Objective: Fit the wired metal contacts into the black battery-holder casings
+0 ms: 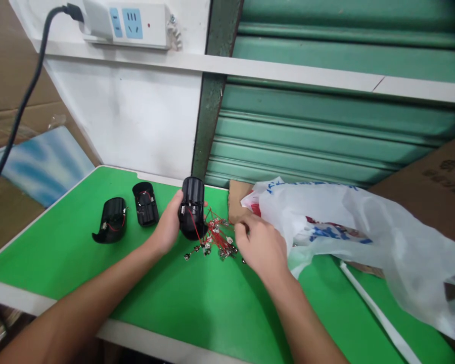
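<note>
My left hand (168, 226) is wrapped round a black plastic housing (191, 205) with a red wire in it, held upright on the green table (197, 298). My right hand (261, 244) is closed in a pinch at the edge of a pile of red wires with small metal contacts (216, 239), just right of the housing. What its fingertips hold is too small to make out. Two more black housings lie to the left, one (111, 220) curved and lying open, the other (145, 203) behind it.
A white plastic bag (367, 232) with blue print lies on cardboard (235, 198) to the right. A white power strip (127, 23) with a black cable hangs on the wall above. A green shutter stands behind the table. A thin white strip (379, 316) lies at the right.
</note>
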`<control>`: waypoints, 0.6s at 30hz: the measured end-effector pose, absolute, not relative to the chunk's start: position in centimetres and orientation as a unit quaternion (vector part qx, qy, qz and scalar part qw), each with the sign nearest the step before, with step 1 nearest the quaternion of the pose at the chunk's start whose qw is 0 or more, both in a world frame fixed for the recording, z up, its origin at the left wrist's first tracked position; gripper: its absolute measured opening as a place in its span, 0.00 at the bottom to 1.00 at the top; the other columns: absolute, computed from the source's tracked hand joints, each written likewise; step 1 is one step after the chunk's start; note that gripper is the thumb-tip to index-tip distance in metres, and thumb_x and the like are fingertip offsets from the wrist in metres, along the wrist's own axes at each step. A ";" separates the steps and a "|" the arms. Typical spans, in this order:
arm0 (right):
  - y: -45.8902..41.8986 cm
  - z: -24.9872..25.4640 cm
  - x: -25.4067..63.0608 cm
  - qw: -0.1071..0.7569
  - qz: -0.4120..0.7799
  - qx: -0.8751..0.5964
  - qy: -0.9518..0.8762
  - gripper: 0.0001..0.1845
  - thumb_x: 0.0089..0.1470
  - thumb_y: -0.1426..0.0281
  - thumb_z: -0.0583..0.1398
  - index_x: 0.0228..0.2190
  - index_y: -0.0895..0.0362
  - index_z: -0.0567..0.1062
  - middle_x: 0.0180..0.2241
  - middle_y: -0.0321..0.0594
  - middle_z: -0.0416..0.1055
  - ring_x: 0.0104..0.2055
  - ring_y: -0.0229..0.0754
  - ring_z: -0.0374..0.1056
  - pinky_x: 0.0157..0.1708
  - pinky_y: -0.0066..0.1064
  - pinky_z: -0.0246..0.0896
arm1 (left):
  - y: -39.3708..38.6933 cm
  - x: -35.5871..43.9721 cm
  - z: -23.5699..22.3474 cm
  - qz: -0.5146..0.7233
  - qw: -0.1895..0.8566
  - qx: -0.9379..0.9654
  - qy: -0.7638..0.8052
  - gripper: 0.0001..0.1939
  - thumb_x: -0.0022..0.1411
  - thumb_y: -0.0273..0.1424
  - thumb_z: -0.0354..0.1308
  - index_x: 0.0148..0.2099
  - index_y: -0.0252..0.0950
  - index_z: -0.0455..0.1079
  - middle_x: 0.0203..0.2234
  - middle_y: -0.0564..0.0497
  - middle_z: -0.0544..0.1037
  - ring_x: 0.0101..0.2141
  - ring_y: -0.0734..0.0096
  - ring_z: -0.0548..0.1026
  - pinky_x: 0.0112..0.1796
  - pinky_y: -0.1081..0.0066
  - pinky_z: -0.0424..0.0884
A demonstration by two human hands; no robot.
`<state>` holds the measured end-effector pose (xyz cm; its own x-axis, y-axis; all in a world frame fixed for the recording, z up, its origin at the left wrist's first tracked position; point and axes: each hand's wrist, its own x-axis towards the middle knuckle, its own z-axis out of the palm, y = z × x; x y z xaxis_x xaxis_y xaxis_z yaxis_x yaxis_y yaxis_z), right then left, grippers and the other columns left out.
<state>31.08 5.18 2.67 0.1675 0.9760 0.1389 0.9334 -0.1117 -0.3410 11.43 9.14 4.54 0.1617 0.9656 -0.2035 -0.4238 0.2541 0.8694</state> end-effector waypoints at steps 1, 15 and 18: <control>5.2 2.8 31.1 0.131 0.062 -0.761 -0.632 0.15 0.63 0.66 0.54 0.35 0.54 0.80 0.37 0.46 0.80 0.35 0.48 0.74 0.31 0.36 0.51 | 9.1 11.5 4.3 0.503 0.682 0.349 0.400 0.25 0.73 0.46 0.51 0.54 0.31 0.77 0.34 0.44 0.85 0.34 0.58 0.84 0.34 0.65 0.81; 6.2 -1.2 32.0 0.202 0.027 -0.691 -0.693 0.06 0.57 0.74 0.60 0.33 0.55 0.78 0.31 0.41 0.78 0.28 0.43 0.70 0.27 0.33 0.50 | 8.6 11.9 1.7 0.483 0.659 0.436 0.378 0.29 0.65 0.57 0.59 0.49 0.36 0.74 0.36 0.46 0.85 0.30 0.63 0.81 0.32 0.67 0.77; 6.5 -2.1 32.1 0.231 0.019 -0.659 -0.715 0.06 0.55 0.77 0.58 0.29 0.55 0.73 0.28 0.40 0.73 0.29 0.43 0.68 0.29 0.33 0.53 | 8.5 11.9 1.6 0.486 0.666 0.426 0.374 0.26 0.66 0.55 0.60 0.49 0.37 0.74 0.37 0.47 0.84 0.33 0.62 0.82 0.34 0.67 0.77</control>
